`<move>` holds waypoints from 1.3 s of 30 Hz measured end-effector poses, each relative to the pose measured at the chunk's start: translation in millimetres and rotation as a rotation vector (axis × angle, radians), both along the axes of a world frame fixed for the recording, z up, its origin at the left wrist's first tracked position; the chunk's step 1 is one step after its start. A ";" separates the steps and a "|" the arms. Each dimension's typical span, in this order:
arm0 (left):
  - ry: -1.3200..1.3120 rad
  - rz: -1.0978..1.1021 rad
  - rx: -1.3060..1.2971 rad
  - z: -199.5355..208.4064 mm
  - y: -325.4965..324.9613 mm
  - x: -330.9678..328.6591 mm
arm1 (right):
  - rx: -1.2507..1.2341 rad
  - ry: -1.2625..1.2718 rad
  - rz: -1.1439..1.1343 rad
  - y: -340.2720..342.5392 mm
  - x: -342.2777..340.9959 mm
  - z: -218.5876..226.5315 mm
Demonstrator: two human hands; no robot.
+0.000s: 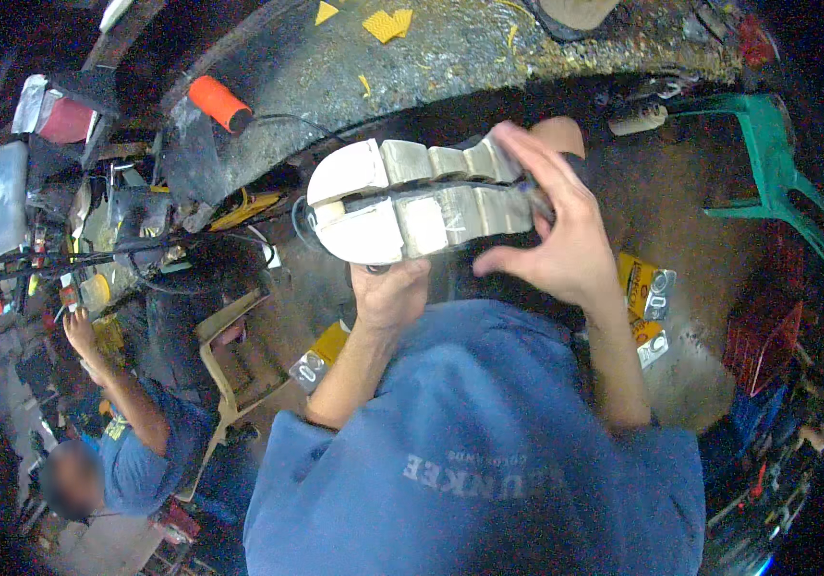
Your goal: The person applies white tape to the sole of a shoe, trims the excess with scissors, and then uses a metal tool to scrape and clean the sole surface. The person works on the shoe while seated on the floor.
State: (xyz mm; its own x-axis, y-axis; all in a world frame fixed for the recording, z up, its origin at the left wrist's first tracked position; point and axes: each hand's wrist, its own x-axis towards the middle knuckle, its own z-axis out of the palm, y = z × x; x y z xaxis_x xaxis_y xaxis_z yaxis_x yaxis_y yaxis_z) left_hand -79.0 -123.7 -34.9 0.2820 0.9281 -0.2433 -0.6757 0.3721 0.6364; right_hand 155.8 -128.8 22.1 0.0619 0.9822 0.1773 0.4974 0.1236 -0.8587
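A shoe's upper is mostly hidden behind its pale, upturned sole. Beyond it curves the rough edge of a grey bench; brown floor separates the right hand from a green stool. The left hand grips the shoe's near side; the right spreads wide around its right end, fingertips perhaps touching.

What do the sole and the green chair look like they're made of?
Sole: probably rubber or foam, mostly matte, white to off-white; the thick, moulded-looking blocks suggest it, though which one I can't tell.
Green chair: likely plastic, fairly smooth, judging by its even colour and moulded-looking legs.
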 end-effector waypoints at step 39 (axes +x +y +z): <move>0.023 -0.176 0.148 42.1 49.0 -8.8 | -0.058 0.294 -0.332 5.8 -47.3 86.6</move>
State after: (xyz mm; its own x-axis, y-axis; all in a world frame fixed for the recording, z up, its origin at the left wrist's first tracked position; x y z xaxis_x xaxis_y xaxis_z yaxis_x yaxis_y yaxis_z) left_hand -87.8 -74.7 7.2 0.4388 0.8910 -0.1167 -0.5932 0.3847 0.7072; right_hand 108.5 -123.1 108.7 0.4150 0.9084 0.0504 0.2362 -0.0541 -0.9702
